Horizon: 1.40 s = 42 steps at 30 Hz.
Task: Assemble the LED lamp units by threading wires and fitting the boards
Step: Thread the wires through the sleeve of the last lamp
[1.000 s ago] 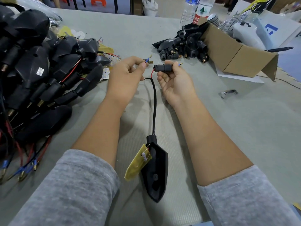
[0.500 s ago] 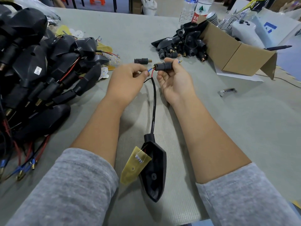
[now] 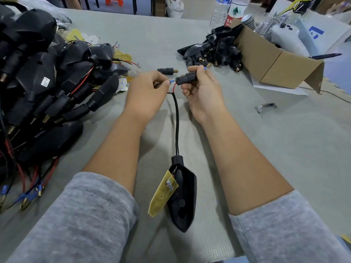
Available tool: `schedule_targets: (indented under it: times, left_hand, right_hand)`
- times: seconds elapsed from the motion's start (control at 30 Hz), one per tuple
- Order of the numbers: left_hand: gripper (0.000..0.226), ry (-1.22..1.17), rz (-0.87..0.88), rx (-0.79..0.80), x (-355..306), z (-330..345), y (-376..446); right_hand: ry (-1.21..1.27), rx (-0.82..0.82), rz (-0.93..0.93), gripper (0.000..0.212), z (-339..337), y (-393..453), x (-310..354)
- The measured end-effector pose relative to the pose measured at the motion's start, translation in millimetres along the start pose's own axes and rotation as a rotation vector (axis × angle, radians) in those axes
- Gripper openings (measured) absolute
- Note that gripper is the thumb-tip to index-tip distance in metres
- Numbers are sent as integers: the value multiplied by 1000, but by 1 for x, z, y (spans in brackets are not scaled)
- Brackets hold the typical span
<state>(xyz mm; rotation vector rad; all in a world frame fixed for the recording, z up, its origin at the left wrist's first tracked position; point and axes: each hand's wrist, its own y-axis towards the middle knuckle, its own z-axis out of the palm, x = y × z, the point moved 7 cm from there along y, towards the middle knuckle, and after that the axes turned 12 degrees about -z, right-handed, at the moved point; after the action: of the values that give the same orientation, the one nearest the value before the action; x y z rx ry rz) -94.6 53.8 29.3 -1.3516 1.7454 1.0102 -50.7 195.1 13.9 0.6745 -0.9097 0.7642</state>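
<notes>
Centre frame: right hand [image 3: 204, 92] grips a black sleeve [image 3: 185, 77] | left hand [image 3: 147, 93] pinches the blue wire [image 3: 172, 81] at the sleeve's mouth | lower centre: lamp shell [image 3: 183, 196] with yellow board [image 3: 163, 194] lies on the counter [image 3: 284, 149], cable [image 3: 177, 118] running up to the hands.

Matt blk plastic housing [image 3: 183, 196], ribbed plastic sleeve [image 3: 185, 77], brown cardboard box [image 3: 273, 59].

A black ribbed sleeve [image 3: 185, 77] is gripped by the right hand [image 3: 202, 90], while a blue-tipped wire [image 3: 172, 81] is pinched at its mouth by the left hand [image 3: 147, 92]. A black cable [image 3: 177, 122] is seen running down to a lamp housing [image 3: 183, 194], against which a yellow board [image 3: 163, 194] is propped.
</notes>
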Motion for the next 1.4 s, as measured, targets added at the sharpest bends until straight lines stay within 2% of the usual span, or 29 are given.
schedule_targets:
  times: [0.13, 0.37, 0.47, 0.6, 0.67, 0.8, 0.87, 0.93, 1.03, 1.13, 1.4]
  left_hand:
    - [7, -112, -59, -23, 5, -4, 1]
    - [8, -255, -41, 5, 0, -5, -2]
    - [10, -315, -78, 11, 2, -6, -2]
    - [23, -478, -228, 25, 7, -6, 0]
    - [19, -559, -256, 18, 9, -6, -1]
    - [11, -500, -222, -38, 12, -9, 0]
    - [10, -390, -161, -59, 10, -9, 1]
    - [13, -335, -103, -31, 6, -5, 0]
    - [11, -366, -98, -23, 4, -2, -2]
    - [1, -469, -162, -58, 7, -5, -2]
    - [8, -448, -140, -7, -1, 0, -5]
  right_hand:
    - [11, 50, -1, 26, 5, -3, 1]
    - [-25, 118, -34, 25, 11, -6, 2]
    - [7, 107, -30, 24, 10, -6, 1]
    - [62, 34, -4, 23, 6, -4, 0]
    - [109, 1, 19, 23, 4, -3, -1]
    - [140, -7, 51, 18, 5, -3, -1]
    - [89, 31, 45, 8, 7, -5, -1]
    - [17, 83, 27, 8, 10, -7, 0]
    - [-10, 95, 22, 9, 11, -9, 1]
    - [63, 38, 39, 8, 8, -8, 2]
    - [48, 62, 20, 11, 10, -8, 0]
